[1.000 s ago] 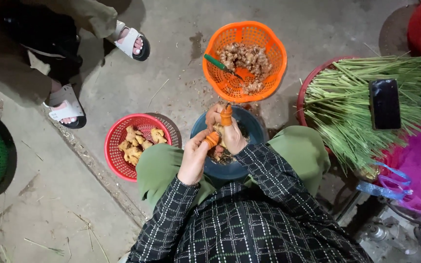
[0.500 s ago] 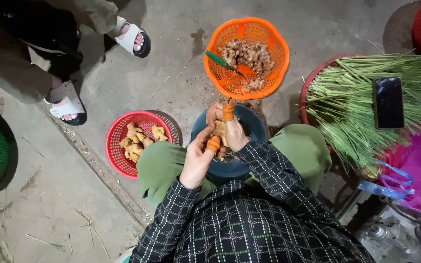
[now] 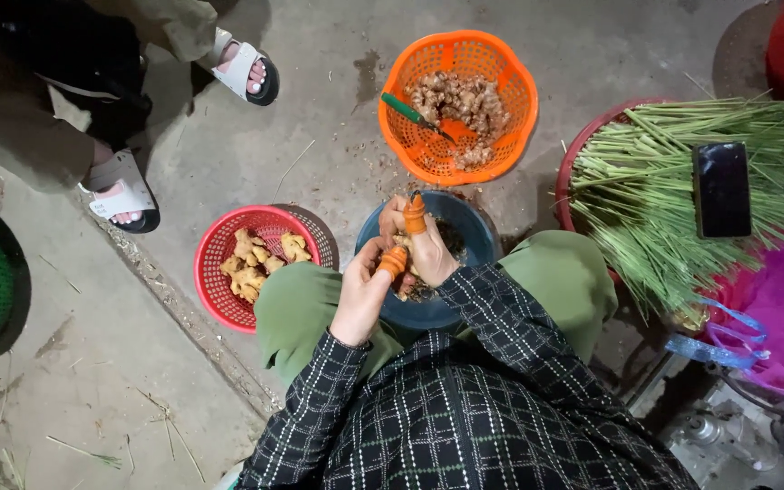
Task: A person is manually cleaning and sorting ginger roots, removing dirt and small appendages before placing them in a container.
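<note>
My left hand (image 3: 362, 295) and my right hand (image 3: 430, 252) meet over a blue basin (image 3: 472, 238) between my knees. Both close around a small piece of ginger (image 3: 403, 241), mostly hidden by the fingers. An orange rubber cover sits on one finger of each hand. A dark tip shows above the right hand's cover; I cannot tell whether it is a blade. Peelings lie in the basin under the hands.
An orange basket (image 3: 510, 82) of unpeeled ginger with a green-handled tool (image 3: 407, 110) stands ahead. A red basket (image 3: 215, 263) of peeled ginger is at my left knee. At right are green stalks (image 3: 646, 191) with a phone (image 3: 720, 189); another person's sandalled feet (image 3: 122, 195) are at upper left.
My hands stay over the blue basin, with only small shifts of the fingers around the ginger piece. Nothing was picked up or put down.
</note>
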